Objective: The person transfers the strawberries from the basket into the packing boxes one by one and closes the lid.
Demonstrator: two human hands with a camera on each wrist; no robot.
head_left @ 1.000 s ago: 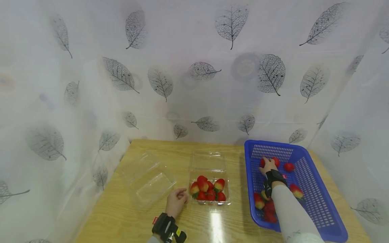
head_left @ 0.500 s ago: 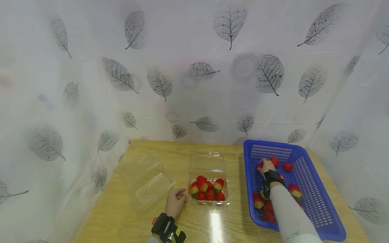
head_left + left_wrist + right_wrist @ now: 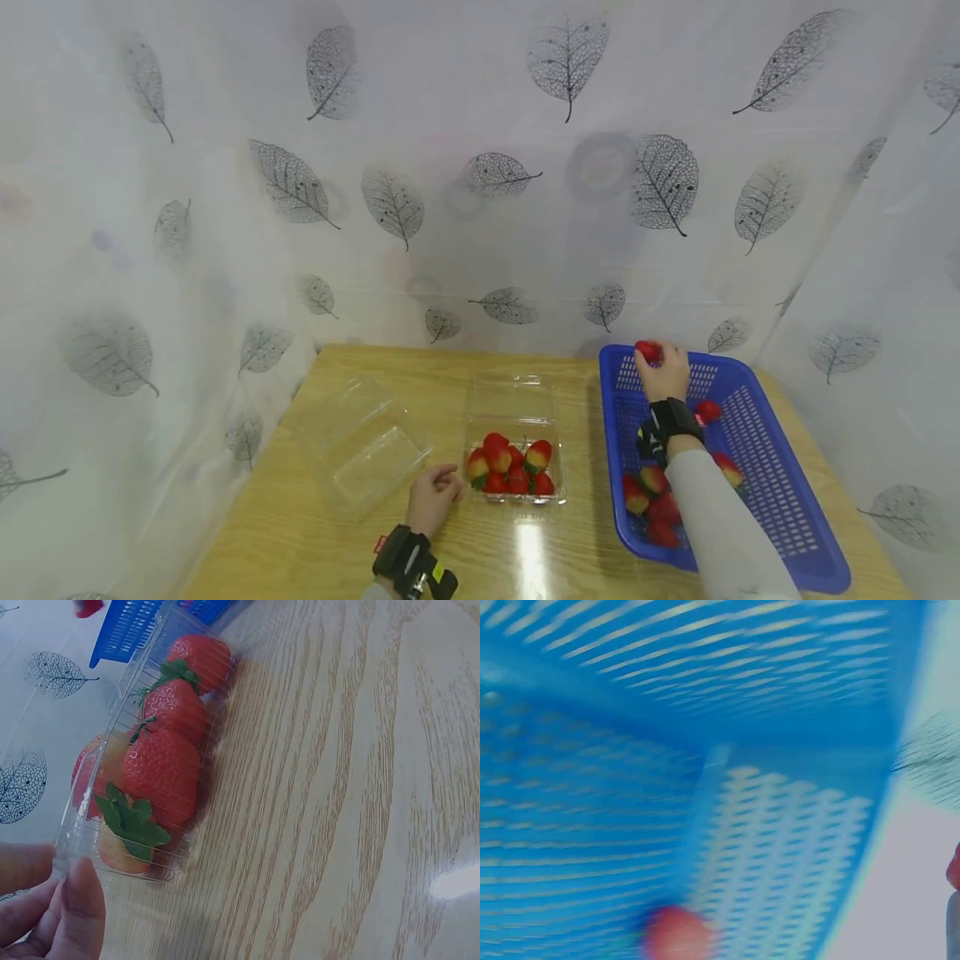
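Observation:
My right hand (image 3: 666, 375) pinches a red strawberry (image 3: 647, 351) above the far end of a blue perforated basket (image 3: 776, 471). At the right wrist view's edge, part of that strawberry (image 3: 955, 870) shows beside a fingertip; the rest is cut off. A hinged clear plastic box (image 3: 562, 471) stands mid-table with its lid raised behind it, several red and red-yellow strawberries (image 3: 517, 477) inside. My left hand (image 3: 435, 500) is at the box's left side. In the left wrist view, its thumb and finger (image 3: 81, 900) pinch the box's rim corner.
Another clear plastic box (image 3: 382, 454) lies opened on the wooden table (image 3: 465, 558) at left. More strawberries (image 3: 663, 508) lie in the basket's near left part, and a single strawberry (image 3: 707, 411) sits farther back. A leaf-print curtain (image 3: 525, 250) hangs behind the table.
My right hand has risen from the basket's floor toward its far rim with a strawberry in its fingers. The left hand and the boxes stay in place.

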